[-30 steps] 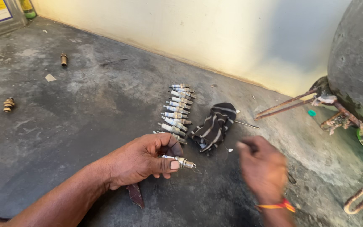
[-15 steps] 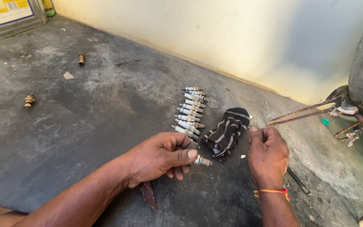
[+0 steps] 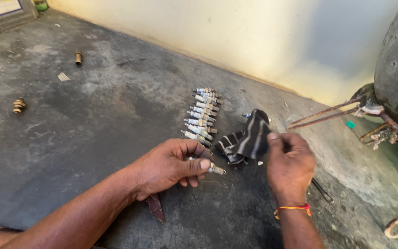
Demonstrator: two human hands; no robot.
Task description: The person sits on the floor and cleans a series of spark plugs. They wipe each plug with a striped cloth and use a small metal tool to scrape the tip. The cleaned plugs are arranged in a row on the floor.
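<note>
Lifted now off the floor (image 3: 93,138), the striped cloth (image 3: 249,138) hangs at frame centre, pinched at its upper edge by the right hand (image 3: 291,168), which lay beside it half a second ago. Left hand (image 3: 171,166) grips one spark plug (image 3: 213,168) at its middle, thumb and fingers closed round it. Cloth looks soft and light, easy to gather anywhere; plugs are rigid, their ceramic likely brittle. About nine more plugs (image 3: 201,115) lie in a row above the hands. Two brass fittings (image 3: 19,105) rest at upper left.
</note>
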